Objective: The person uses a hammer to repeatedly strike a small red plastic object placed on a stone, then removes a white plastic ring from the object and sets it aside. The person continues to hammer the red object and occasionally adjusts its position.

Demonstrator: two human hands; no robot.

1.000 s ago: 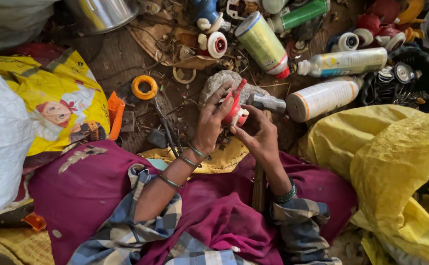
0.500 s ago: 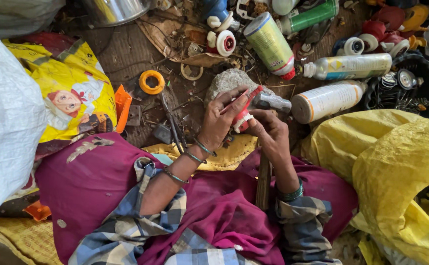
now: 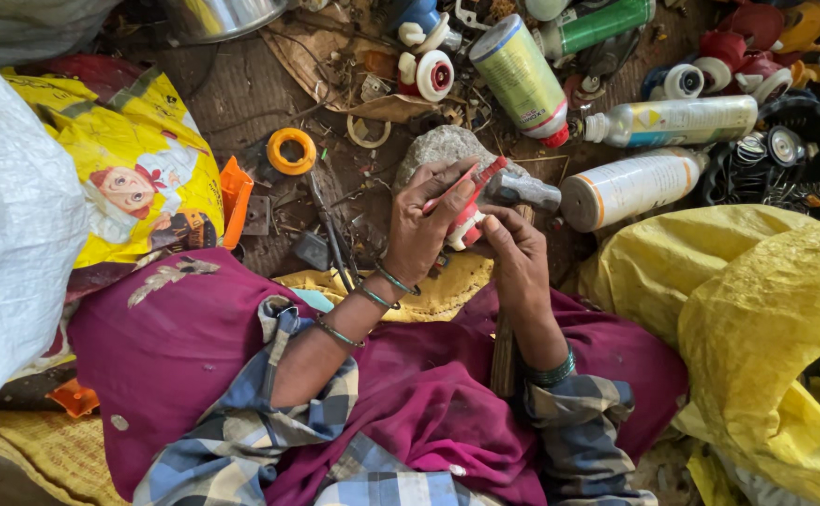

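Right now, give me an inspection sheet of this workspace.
Surface: dirt floor, littered with scraps.
Job's things: small red and white part held over a grey stone; hammer lies beside it.
Clutter: spray cans, white bottles, orange tape ring, white spools.
Hands: left hand and right hand both grip the part.
Cables: thin wires on the floor.
Surroundings: yellow sack, printed yellow bag, white sack, steel pot.
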